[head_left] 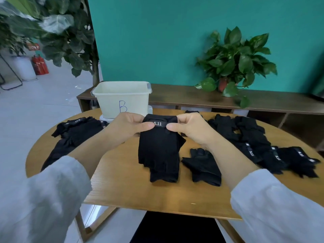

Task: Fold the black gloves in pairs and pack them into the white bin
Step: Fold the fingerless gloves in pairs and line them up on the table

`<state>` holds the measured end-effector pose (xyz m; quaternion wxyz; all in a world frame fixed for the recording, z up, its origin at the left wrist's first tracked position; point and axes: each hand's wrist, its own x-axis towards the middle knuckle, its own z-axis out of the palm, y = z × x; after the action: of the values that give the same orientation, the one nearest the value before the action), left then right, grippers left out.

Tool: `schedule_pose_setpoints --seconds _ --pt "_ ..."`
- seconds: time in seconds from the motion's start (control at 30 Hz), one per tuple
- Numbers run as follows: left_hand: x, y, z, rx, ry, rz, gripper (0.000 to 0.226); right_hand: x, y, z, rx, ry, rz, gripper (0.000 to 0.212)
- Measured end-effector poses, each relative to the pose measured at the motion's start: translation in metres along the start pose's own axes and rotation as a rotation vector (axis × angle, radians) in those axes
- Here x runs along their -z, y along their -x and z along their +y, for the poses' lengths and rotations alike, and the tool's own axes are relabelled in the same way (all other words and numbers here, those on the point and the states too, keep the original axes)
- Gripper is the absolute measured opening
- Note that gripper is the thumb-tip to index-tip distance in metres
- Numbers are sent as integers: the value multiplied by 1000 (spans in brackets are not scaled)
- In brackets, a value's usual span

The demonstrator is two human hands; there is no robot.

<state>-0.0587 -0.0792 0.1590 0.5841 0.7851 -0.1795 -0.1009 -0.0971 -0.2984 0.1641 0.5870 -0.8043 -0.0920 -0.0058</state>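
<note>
"While both hands are up, what are they holding?"

"A black glove (159, 148). The left hand (128, 128) pinches its top edge on one side and the right hand (188, 128) pinches the other side. Thumbs sit in front, fingers are curled behind. The glove hangs down over the wooden table (133, 186). A small label on it reads 5.11."

"Where is the white bin (121, 99)?"

"At twelve o'clock from the held glove, at the far edge of the table. It has a blue B on its front."

"Are there more gloves?"

"Yes. One single glove (203, 166) lies flat at four o'clock, just beside the held one. A heap of gloves (259, 142) is at three o'clock. Another pile of gloves (73, 135) is at nine o'clock."

"What else is there?"

"A potted plant (235, 62) at one o'clock on a low shelf (184, 97), by a green wall (157, 37)."
</note>
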Motion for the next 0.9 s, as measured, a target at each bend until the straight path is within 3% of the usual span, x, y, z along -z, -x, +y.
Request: schedule_pose_setpoints --seconds 0.17,0.27,0.4,0.47,0.57,0.73,0.83,0.9 --pt "-18 -6 2 3 -1 -38 25 15 11 11 -22 -8 64 10" --pt "-31 -13 1 15 -4 2 24 20 15 15 -20 -52 131 42" --pt "-50 -27 -1 -36 -200 339 21 23 7 29 19 -56 389 50" --pt "-63 -28 2 -96 -264 416 21 24 2 36 63 4 492 45" --pt "-87 -28 8 -145 -191 289 12 22 0 38 121 47 408 27" --pt "-104 -35 16 -128 33 233 11 22 5 41 174 136 206 38" --pt "-100 -44 13 -66 114 218 9 34 11 43 128 49 252 30" --pt "-97 -49 12 -22 165 150 10 46 14 45 87 12 378 20"
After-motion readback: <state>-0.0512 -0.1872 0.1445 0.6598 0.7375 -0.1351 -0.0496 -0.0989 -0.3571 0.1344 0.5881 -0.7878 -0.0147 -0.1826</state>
